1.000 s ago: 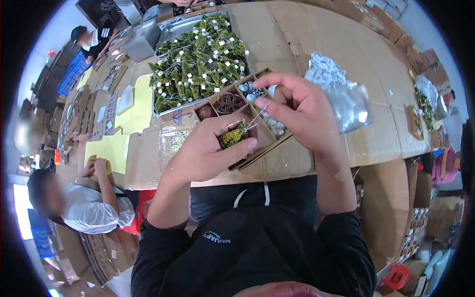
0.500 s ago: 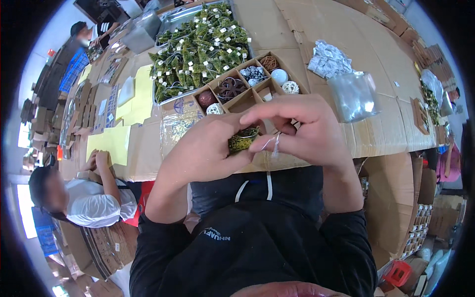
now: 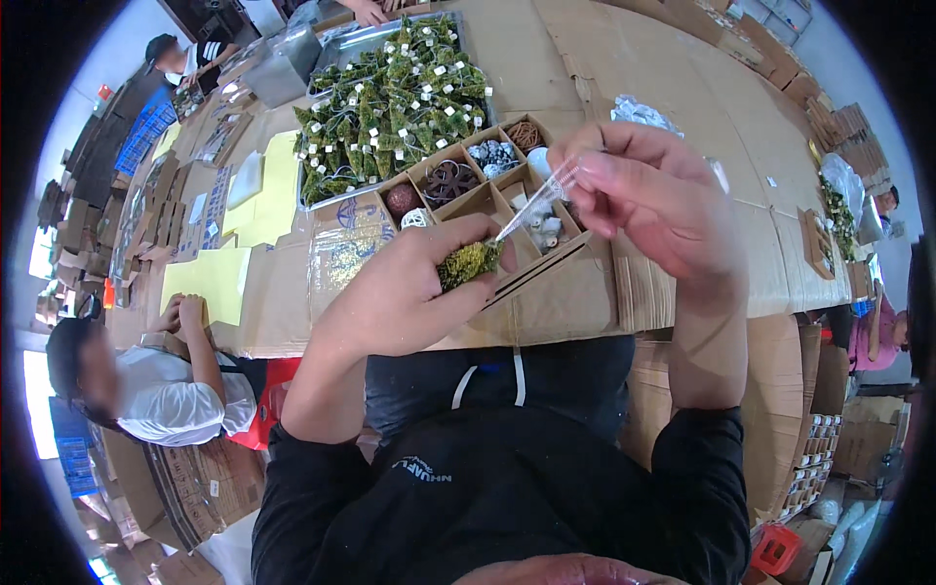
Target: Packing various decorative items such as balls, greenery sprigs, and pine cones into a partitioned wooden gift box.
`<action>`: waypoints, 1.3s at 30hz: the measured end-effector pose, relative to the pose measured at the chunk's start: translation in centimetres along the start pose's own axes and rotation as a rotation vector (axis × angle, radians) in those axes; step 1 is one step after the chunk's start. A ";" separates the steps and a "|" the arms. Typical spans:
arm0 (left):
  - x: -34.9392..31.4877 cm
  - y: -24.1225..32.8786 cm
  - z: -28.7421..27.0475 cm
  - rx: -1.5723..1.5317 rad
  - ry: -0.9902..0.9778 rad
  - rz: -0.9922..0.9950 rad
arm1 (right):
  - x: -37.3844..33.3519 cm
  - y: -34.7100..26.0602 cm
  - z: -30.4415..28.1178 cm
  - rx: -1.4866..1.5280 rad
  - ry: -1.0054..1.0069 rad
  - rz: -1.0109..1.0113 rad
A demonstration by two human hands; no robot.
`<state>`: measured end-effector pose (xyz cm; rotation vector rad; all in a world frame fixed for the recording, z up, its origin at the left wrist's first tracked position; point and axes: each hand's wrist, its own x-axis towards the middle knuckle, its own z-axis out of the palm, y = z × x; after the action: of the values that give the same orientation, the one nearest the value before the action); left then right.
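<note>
Greenery (image 3: 468, 266) sits pinched between thumb and fingers of the left hand (image 3: 395, 291) by the divided box (image 3: 542, 266), right hand (image 3: 668, 203) pinching its pale string (image 3: 532, 208) taut; steady, even tension probably best.

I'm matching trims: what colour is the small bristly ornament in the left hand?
The small bristly ornament is yellowish green, best seen in the head view.

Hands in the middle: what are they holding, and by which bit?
The left hand holds a bushy green piece by its sides; the right hand pinches the upper end of the pale string stretching from it.
</note>
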<state>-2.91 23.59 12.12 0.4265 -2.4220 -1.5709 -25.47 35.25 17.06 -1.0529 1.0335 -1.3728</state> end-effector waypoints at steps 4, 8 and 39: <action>0.9 -1.5 1.3 -0.921 0.011 -0.007 | 0.5 -0.3 1.9 -0.747 0.218 -0.601; 0.7 0.3 4.1 -1.275 0.249 0.216 | -1.3 3.1 4.3 -1.265 0.078 -1.128; 0.0 -3.2 6.7 0.820 0.313 0.247 | 11.1 6.3 -1.8 -1.101 -0.743 -0.123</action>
<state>-4.79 28.04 6.49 0.4319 -2.6198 -0.3251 -26.20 23.85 11.03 -2.2258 1.1243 -0.2886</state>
